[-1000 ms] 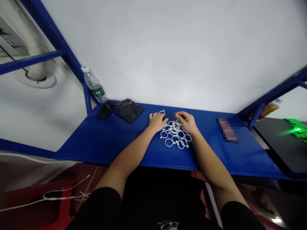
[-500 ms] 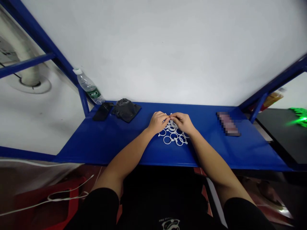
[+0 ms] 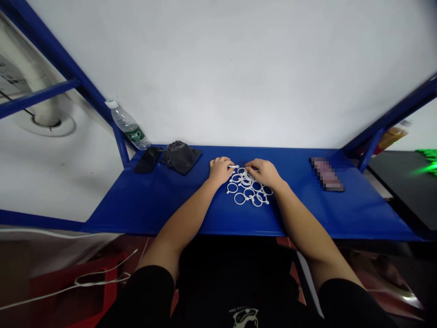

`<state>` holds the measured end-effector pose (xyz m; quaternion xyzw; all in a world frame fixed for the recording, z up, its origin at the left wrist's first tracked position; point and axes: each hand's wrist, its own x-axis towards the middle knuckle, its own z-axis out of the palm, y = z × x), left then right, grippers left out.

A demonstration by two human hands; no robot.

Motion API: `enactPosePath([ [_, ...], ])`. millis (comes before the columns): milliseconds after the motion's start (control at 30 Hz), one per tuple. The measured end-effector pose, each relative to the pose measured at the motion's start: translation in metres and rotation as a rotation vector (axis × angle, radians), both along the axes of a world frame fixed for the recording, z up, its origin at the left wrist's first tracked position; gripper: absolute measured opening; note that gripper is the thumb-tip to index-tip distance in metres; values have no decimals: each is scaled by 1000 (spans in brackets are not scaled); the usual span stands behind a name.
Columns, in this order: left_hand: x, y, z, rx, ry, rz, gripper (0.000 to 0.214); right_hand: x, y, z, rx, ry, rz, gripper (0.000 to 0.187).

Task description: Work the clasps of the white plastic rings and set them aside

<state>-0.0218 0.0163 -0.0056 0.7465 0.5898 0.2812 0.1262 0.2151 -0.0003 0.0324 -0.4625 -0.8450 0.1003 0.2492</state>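
Several white rings point(image 3: 239, 198), each with a small knob on its rim, lie in an overlapping pile on the blue table point(image 3: 143, 205). At the pile's far left side, my left hand point(image 3: 219, 171) is closed on a white ring point(image 3: 233, 166), seen nearly edge-on between thumb and fingers. Across from it, my right hand point(image 3: 264, 172) is over the far right of the pile with thumb and fingertips pinched together. A small reddish and white bit shows at those fingertips, too small to name.
Left of my hands are a black drawstring pouch point(image 3: 180, 157), a dark phone-like slab point(image 3: 148, 159) and a leaning clear plastic bottle point(image 3: 128, 125) with a green label. A blurred-out flat object point(image 3: 327, 174) lies to the right. Blue frame bars and a white wall point(image 3: 232, 82) bound the table.
My hands, fingertips together over the pile before, have moved apart to left and right. A white ring now shows in my left hand, and more of the pile is uncovered.
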Motion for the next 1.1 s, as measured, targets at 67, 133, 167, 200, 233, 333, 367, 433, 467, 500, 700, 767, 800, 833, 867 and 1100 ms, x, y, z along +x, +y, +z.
enactPosePath([
  [67, 1, -3, 6, 27, -22, -25, 15, 1, 3, -4, 4, 18, -27, 28],
  [133, 3, -5, 11, 66, -62, -52, 19, 2, 5, -7, 12, 45, -26, 33],
  [167, 3, -7, 13, 80, -90, -66, 20, 2, 5, -8, 17, 58, -11, 36],
  [200, 4, -8, 14, 88, -121, -78, 21, 1, 5, -9, 22, 69, 13, 38],
  [233, 5, -10, 15, 89, -157, -84, 22, -1, 4, -10, 27, 77, 46, 40],
  [333, 9, -14, 16, 58, -250, -70, 25, -9, -1, -13, 49, 91, 148, 39],
  [367, 10, -15, 15, 45, -267, -65, 26, -12, -2, -14, 64, 97, 172, 37],
  [433, 11, -16, 15, 23, -287, -69, 27, -17, -5, -15, 110, 113, 193, 33],
  [467, 11, -16, 14, 15, -295, -73, 28, -19, -6, -16, 134, 122, 192, 33],
  [500, 12, -16, 13, 10, -303, -75, 28, -20, -7, -16, 154, 129, 187, 34],
  [700, 11, -13, 9, 2, -289, -74, 36, -15, -7, -15, 197, 147, 134, 40],
  [767, 11, -11, 6, 26, -259, -77, 37, -15, -8, -14, 210, 150, 145, 38],
  [800, 10, -10, 4, 47, -248, -82, 37, -16, -8, -13, 220, 154, 151, 36],
  [833, 10, -10, 3, 75, -241, -92, 38, -16, -8, -13, 231, 158, 154, 34],
  [867, 10, -9, 2, 107, -241, -108, 39, -16, -8, -12, 240, 163, 152, 33],
  [1100, 8, -12, 0, 255, -277, -325, 35, -13, -5, -10, 188, 223, 126, 28],
])
